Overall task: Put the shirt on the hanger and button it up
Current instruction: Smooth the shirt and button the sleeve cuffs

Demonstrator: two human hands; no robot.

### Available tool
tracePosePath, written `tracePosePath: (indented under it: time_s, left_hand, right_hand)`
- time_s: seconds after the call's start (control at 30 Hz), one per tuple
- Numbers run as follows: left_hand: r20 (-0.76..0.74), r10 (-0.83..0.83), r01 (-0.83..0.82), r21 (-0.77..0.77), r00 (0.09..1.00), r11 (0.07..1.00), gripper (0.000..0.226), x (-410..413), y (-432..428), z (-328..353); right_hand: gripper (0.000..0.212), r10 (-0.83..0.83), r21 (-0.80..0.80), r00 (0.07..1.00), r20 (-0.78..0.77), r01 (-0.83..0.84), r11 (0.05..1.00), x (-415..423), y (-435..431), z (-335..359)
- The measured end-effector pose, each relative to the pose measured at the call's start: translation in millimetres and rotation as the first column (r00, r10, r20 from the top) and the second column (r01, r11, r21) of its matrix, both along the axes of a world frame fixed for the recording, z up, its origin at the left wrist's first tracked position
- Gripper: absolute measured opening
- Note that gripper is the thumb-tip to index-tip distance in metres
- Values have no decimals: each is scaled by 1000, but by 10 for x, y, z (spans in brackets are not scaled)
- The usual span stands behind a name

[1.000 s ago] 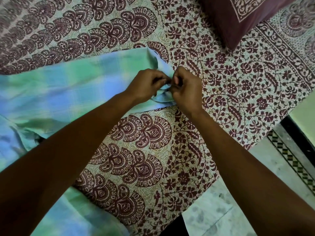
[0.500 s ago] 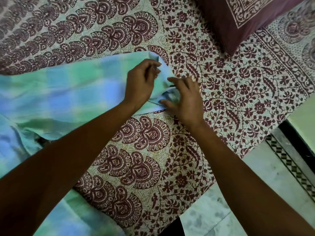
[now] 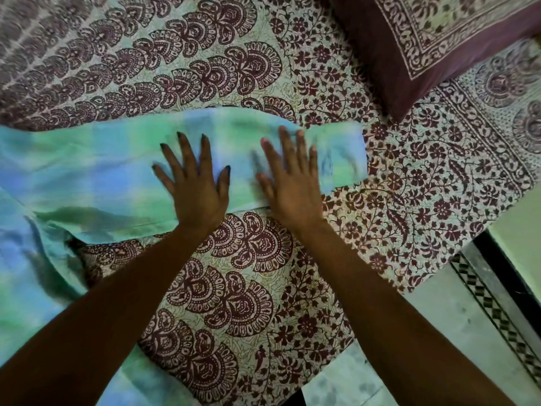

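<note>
A person's two bare forearms reach forward from the bottom of the view over a bed. Both hands lie palm down with fingers spread on one sleeve of a shirt (image 3: 96,177), gripping nothing. The left hand (image 3: 191,183) presses the middle of the sleeve; the right hand (image 3: 288,177) rests just beside it, nearer the cuff (image 3: 342,159). The heels of both palms sit at the sleeve's near edge, and the fingertips point towards the far edge. The two hands are close together but do not touch.

The sleeve stretches flat across the bed from the left edge of the view to the cuff right of centre. The rest of the shirt bunches at the lower left, partly hidden under the left forearm. Its buttons cannot be made out.

The bed is covered by a bedsheet (image 3: 248,273) printed with maroon paisley and flower patterns on a cream ground. A maroon pillow (image 3: 424,39) with a pale patterned border lies at the upper right, well apart from the cuff. At the lower right, past the edge of the bed, pale floor (image 3: 439,332) shows, with a dark patterned strip running beside it.

The shirt is a soft, thin fabric in large washed-out checks of pale blue, green and white. The sleeve looks smooth under the hands, with slight motion blur around the right hand.
</note>
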State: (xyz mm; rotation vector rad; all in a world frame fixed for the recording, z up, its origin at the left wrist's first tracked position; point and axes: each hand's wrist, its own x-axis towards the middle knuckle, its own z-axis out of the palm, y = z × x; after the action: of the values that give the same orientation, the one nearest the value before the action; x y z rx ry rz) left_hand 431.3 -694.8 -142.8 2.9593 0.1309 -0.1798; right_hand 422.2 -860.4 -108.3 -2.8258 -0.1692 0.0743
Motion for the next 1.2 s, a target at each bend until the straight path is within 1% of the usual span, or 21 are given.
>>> tracePosePath:
  time_s: [0.03,0.07,0.13,0.2,0.27,0.3,0.37,0.4,0.47,0.53,0.6,0.63,0.73,0.83,0.9,0.93,1.0,1.03,1.07,1.13,1.2]
  left_hand:
    - [-3,-31,31,18,1000,999,66,-13,33,-32]
    - [-8,-59,59,31,998,998,68,-26,55,-54]
    - [-23,-92,93,45,995,995,73,-25,91,-66]
    - [-18,-103,103,41,995,994,74,-9,114,-32]
    - [-1,-93,93,3,996,996,71,46,142,18]
    - [14,-83,84,-25,996,996,69,109,170,47]
    - [53,-105,108,-55,993,993,64,279,211,105]
    - [59,-133,137,-59,989,989,62,386,218,135]
    - [41,-178,180,-67,983,981,57,608,218,194]
    - [17,-177,177,-63,984,982,49,822,195,258]
    - [1,-153,152,-61,988,986,38,976,195,336]
    - [-15,-135,134,-73,991,988,33,1036,187,376]
    - [-48,-94,89,-90,994,992,26,1079,123,409]
    - [80,-68,73,-71,994,995,32,916,71,315]
    - [170,-58,64,-29,984,998,45,699,81,221]
    - [178,-51,52,3,983,999,50,577,94,176]
    - [116,-16,9,60,993,998,58,358,133,72]
    - [75,8,-14,73,997,997,60,279,162,21]
    - [49,21,-24,75,999,997,62,236,189,-23]
    - [19,5,-7,71,1000,997,65,245,250,-69]
    - [5,-50,49,59,999,997,66,272,338,-66]
  right_hand:
    - [65,90,-86,995,-47,-94,992,31,7,-97]
    - [69,106,-149,989,-99,-120,981,65,-54,-186]
    - [76,22,-223,988,-156,-56,973,129,-276,-310]
    - [76,-71,-230,986,-149,35,973,145,-449,-293]
    - [67,-160,-109,985,-62,152,982,139,-499,-180]
    - [58,-232,-10,972,31,232,973,184,-491,-109]
    - [45,-492,133,856,159,475,870,359,-517,12]
    - [45,-624,155,771,127,606,780,480,-571,55]
    - [52,-750,85,656,-86,755,651,688,-703,111]
    - [48,-719,114,641,-270,763,637,806,-831,165]
    - [28,-645,220,683,-342,726,652,817,-926,206]
    - [27,-637,244,689,-347,722,648,799,-971,216]
    - [47,-714,201,632,-301,774,600,715,-1003,116]
    - [57,-723,-1,687,-67,725,689,667,-876,38]
    - [67,-596,-53,799,84,601,798,604,-688,76]
    - [70,-465,-74,877,119,475,877,548,-562,85]
    - [75,-152,-160,988,32,155,975,384,-329,-26]
    - [77,-36,-193,998,-51,26,981,313,-242,-105]
    - [77,11,-212,992,-124,-38,976,267,-211,-176]
    - [77,-8,-228,981,-196,-38,973,250,-283,-247]
    - [78,-48,-252,978,-201,-4,968,251,-430,-234]
